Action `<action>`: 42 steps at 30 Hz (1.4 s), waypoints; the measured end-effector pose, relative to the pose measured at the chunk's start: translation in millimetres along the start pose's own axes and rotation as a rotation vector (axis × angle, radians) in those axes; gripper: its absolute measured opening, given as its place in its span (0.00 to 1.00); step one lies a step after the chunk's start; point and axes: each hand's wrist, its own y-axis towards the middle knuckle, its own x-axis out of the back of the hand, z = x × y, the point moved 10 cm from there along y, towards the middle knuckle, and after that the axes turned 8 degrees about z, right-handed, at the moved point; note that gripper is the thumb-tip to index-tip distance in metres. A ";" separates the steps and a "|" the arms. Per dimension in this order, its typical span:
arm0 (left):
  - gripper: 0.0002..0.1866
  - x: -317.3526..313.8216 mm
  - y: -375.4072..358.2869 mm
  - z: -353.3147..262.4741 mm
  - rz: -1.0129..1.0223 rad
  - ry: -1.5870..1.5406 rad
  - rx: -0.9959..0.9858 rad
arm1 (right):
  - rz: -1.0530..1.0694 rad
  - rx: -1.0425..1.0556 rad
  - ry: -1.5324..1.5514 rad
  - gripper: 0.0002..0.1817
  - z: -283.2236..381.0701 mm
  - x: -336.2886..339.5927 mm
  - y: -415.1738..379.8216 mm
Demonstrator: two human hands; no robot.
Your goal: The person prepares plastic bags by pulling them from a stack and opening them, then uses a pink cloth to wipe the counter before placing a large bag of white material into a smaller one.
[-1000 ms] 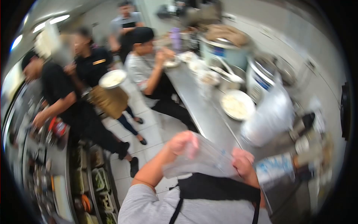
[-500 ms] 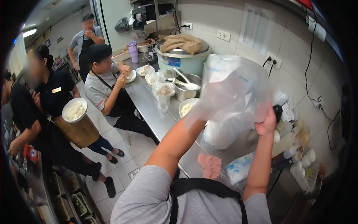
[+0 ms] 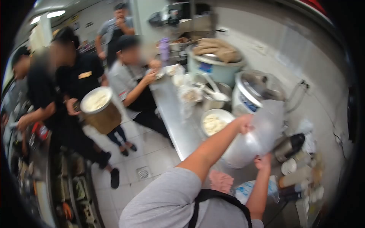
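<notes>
A large translucent plastic bag (image 3: 268, 121) stretches between my hands over the steel counter. My left hand (image 3: 245, 123) pinches its near left side, fingers closed. Lower down, my right hand (image 3: 263, 161) has its fingers curled at the bag's bottom edge. The bag's pale, rounded lower part bulges close over the counter. Left of it is a white bowl of rice (image 3: 213, 122). Just behind the bag stands a white rice cooker (image 3: 247, 97) with a glass lid. A crumpled pink cloth (image 3: 221, 181) lies nearest my body, beside a blue-printed plastic pack (image 3: 247, 190).
A steel pot (image 3: 216, 103) with white ladles and a big cooker (image 3: 209, 72) topped by a brown cloth (image 3: 217, 49) stand behind. Bottles (image 3: 294, 178) line the right. Several people are at left; one carries a white tub of rice (image 3: 104, 112).
The bag has come down from in front of the cooker, uncovering its glass lid. Both hands are lower and closer together. My view has swung so the scene sits further right.
</notes>
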 end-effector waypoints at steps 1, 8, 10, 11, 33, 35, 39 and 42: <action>0.04 -7.5 -11.2 3.7 -0.011 0.291 -0.183 | 0.068 -0.043 0.001 0.08 -7.8 1.0 6.0; 0.06 -63.6 -154.0 86.8 -0.377 -1.082 1.066 | -0.140 -0.181 -0.158 0.07 -68.3 44.3 15.7; 0.11 -72.6 -168.1 64.6 -0.407 -1.113 0.994 | -0.112 -0.180 -0.208 0.08 -72.7 49.2 16.7; 0.12 -80.2 -167.1 47.4 -0.368 -1.224 0.925 | -0.098 -0.182 -0.230 0.08 -74.5 49.6 15.4; 0.08 -75.2 -222.4 45.1 -0.513 -0.946 0.842 | -0.286 -0.133 -0.154 0.10 -100.8 57.2 -4.3; 0.08 -75.9 -225.2 52.6 -0.528 -0.954 0.831 | -0.286 -0.152 -0.160 0.10 -102.2 60.8 -3.0; 0.09 -75.6 -226.6 54.9 -0.538 -0.953 0.831 | -0.248 -0.108 -0.178 0.09 -102.4 63.7 1.8; 0.09 -75.3 -225.1 48.1 -0.561 -0.973 0.815 | -0.263 -0.067 -0.176 0.09 -101.0 62.4 0.0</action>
